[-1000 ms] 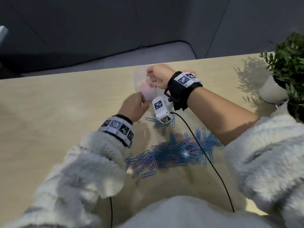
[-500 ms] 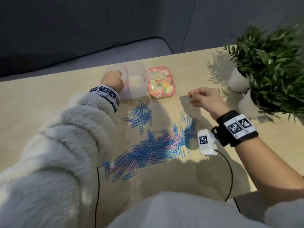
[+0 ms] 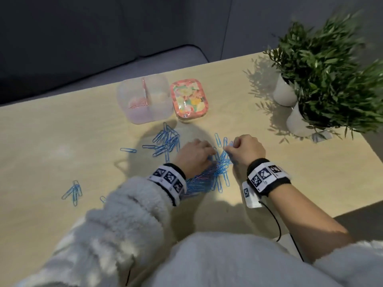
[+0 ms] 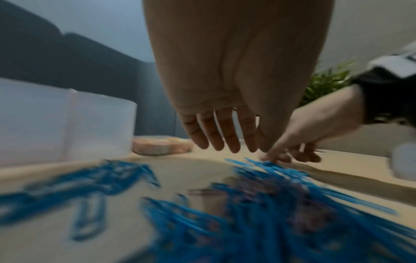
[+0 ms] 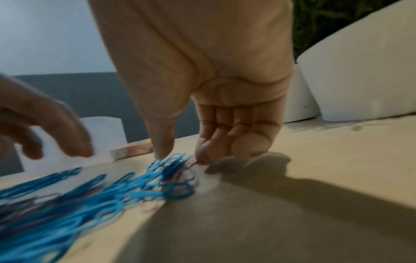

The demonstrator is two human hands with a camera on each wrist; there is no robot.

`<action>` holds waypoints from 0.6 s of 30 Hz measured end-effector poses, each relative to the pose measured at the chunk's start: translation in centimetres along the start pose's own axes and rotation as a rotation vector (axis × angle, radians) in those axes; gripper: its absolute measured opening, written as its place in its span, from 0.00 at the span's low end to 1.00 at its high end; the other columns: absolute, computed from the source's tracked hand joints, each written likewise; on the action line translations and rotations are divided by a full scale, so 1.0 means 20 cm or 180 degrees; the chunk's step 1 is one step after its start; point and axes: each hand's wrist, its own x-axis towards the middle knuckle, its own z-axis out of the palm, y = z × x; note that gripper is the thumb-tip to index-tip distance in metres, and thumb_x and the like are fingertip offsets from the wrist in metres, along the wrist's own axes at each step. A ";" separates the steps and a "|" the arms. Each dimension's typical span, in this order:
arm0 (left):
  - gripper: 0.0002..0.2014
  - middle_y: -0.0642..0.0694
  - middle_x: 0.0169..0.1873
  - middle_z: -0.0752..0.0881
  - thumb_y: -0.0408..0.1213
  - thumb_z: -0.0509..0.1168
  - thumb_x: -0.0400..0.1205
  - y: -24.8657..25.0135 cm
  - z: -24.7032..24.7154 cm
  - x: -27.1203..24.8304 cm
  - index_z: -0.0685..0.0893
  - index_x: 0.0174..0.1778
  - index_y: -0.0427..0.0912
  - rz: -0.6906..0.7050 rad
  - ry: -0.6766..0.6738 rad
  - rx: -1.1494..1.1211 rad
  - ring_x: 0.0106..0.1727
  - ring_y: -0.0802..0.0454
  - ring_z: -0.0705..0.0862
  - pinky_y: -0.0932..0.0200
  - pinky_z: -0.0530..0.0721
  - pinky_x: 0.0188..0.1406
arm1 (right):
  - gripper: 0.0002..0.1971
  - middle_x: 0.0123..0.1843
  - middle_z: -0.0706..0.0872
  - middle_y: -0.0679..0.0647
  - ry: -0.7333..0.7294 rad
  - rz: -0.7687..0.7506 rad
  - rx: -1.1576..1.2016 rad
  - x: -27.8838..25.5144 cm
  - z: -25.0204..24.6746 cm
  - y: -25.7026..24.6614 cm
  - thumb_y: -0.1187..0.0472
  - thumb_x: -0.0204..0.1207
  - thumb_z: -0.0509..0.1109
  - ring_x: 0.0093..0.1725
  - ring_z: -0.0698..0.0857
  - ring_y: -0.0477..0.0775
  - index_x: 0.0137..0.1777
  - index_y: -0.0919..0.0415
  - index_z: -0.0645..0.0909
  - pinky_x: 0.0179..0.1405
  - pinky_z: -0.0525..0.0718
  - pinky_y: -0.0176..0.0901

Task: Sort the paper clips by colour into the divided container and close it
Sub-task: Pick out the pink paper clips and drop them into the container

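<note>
Both hands work at the far end of the main pile of paper clips (image 3: 209,179), which lies on the light wooden table (image 3: 62,146) directly in front of the person. The pile is mostly blue, with pink clips mixed in.

Left hand (image 3: 193,156): palm down over the pile, fingers (image 4: 216,133) extended and slightly spread, tips just above the clips. It holds nothing.

Right hand (image 3: 246,150): fingers curled toward the palm, thumb and forefinger tips down at the pile's edge. In the right wrist view a pink paper clip (image 5: 191,164) appears pinched at the fingertips (image 5: 203,156); blur makes this uncertain.

Loose clips: a smaller cluster of blue paper clips (image 3: 166,141) lies between the pile and the container. 1 single blue clip (image 3: 128,150) lies left of that cluster. A further small group (image 3: 73,192) lies well apart at the near left.

Divided container (image 3: 145,100): translucent, open, standing at the far side of the table. A central partition splits it into 2 compartments. The left compartment holds pink clips (image 3: 137,103); whether the right compartment holds anything cannot be told.

Lid (image 3: 189,99): floral pattern, lying flat on the table just beside the container's right wall.

2 potted plants (image 3: 323,65) in white pots stand at the far right of the table.
</note>
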 end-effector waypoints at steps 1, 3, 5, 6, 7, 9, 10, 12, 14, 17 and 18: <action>0.17 0.44 0.67 0.78 0.39 0.59 0.81 0.03 0.04 0.02 0.79 0.66 0.44 0.0084 -0.0060 0.0039 0.67 0.41 0.74 0.46 0.72 0.63 | 0.12 0.42 0.89 0.59 -0.0019 -0.0003 0.0019 0.00 0.02 0.00 0.48 0.66 0.74 0.46 0.86 0.61 0.33 0.57 0.82 0.43 0.78 0.42; 0.19 0.45 0.70 0.76 0.39 0.57 0.82 0.08 0.10 0.05 0.76 0.69 0.45 0.0222 -0.0206 0.0188 0.69 0.41 0.73 0.45 0.72 0.63 | 0.09 0.40 0.89 0.58 -0.0138 0.0054 0.0290 0.02 0.05 0.01 0.53 0.67 0.74 0.45 0.86 0.60 0.34 0.58 0.83 0.45 0.79 0.43; 0.20 0.45 0.71 0.75 0.39 0.57 0.82 0.09 0.13 0.05 0.73 0.71 0.44 0.0268 -0.0292 0.0309 0.70 0.41 0.73 0.45 0.72 0.63 | 0.10 0.31 0.86 0.57 -0.0382 0.0067 0.0792 0.04 0.06 0.03 0.57 0.68 0.74 0.37 0.84 0.58 0.28 0.58 0.81 0.43 0.79 0.42; 0.20 0.44 0.71 0.75 0.39 0.57 0.82 0.08 0.14 0.04 0.73 0.71 0.44 0.0259 -0.0280 0.0336 0.69 0.41 0.73 0.46 0.72 0.62 | 0.12 0.26 0.84 0.55 -0.0484 0.0072 0.1081 0.04 0.05 0.05 0.59 0.68 0.74 0.31 0.82 0.54 0.25 0.58 0.79 0.40 0.79 0.42; 0.20 0.44 0.70 0.75 0.40 0.57 0.82 0.07 0.14 0.04 0.73 0.71 0.44 0.0239 -0.0248 0.0346 0.69 0.41 0.74 0.47 0.72 0.62 | 0.14 0.23 0.82 0.55 -0.0505 0.0097 0.1347 0.05 0.04 0.07 0.60 0.68 0.75 0.26 0.80 0.50 0.24 0.58 0.78 0.35 0.78 0.40; 0.18 0.46 0.69 0.75 0.41 0.56 0.83 0.04 0.14 0.02 0.74 0.70 0.45 0.0190 -0.0202 0.0377 0.68 0.42 0.74 0.47 0.71 0.62 | 0.14 0.21 0.80 0.56 -0.0472 0.0191 0.1821 0.06 0.01 0.11 0.63 0.70 0.75 0.16 0.74 0.43 0.25 0.60 0.78 0.22 0.73 0.34; 0.18 0.46 0.68 0.75 0.42 0.55 0.83 0.03 0.13 0.01 0.74 0.69 0.45 0.0167 -0.0203 0.0427 0.67 0.43 0.74 0.48 0.71 0.62 | 0.13 0.20 0.78 0.56 -0.0460 0.0304 0.2052 0.06 -0.01 0.13 0.65 0.70 0.75 0.12 0.71 0.42 0.27 0.61 0.78 0.16 0.69 0.31; 0.16 0.46 0.66 0.76 0.43 0.54 0.84 0.03 0.12 0.00 0.75 0.67 0.45 0.0111 -0.0171 0.0565 0.65 0.43 0.74 0.49 0.70 0.62 | 0.12 0.15 0.74 0.54 -0.0438 0.0527 0.2349 0.07 -0.05 0.18 0.67 0.71 0.74 0.09 0.66 0.45 0.28 0.63 0.77 0.12 0.62 0.28; 0.16 0.44 0.64 0.76 0.43 0.54 0.84 0.03 0.10 0.02 0.74 0.66 0.43 0.0118 -0.0031 0.0680 0.63 0.42 0.74 0.49 0.71 0.60 | 0.12 0.12 0.74 0.51 -0.0465 0.0591 0.2362 0.08 -0.08 0.23 0.67 0.73 0.72 0.09 0.66 0.46 0.29 0.63 0.76 0.11 0.62 0.27; 0.17 0.43 0.67 0.76 0.41 0.55 0.83 0.05 0.09 0.09 0.73 0.67 0.41 0.0242 0.0044 0.0561 0.65 0.41 0.75 0.47 0.73 0.60 | 0.12 0.21 0.78 0.56 -0.0444 0.0485 0.1998 0.09 -0.09 0.30 0.67 0.75 0.71 0.11 0.72 0.42 0.30 0.62 0.77 0.12 0.70 0.28; 0.18 0.44 0.68 0.75 0.42 0.56 0.83 0.05 0.09 0.10 0.73 0.68 0.41 0.0280 -0.0022 0.0544 0.66 0.41 0.74 0.47 0.73 0.61 | 0.12 0.24 0.79 0.56 -0.0425 0.0423 0.1815 0.10 -0.09 0.31 0.67 0.75 0.70 0.13 0.74 0.40 0.30 0.60 0.78 0.14 0.73 0.29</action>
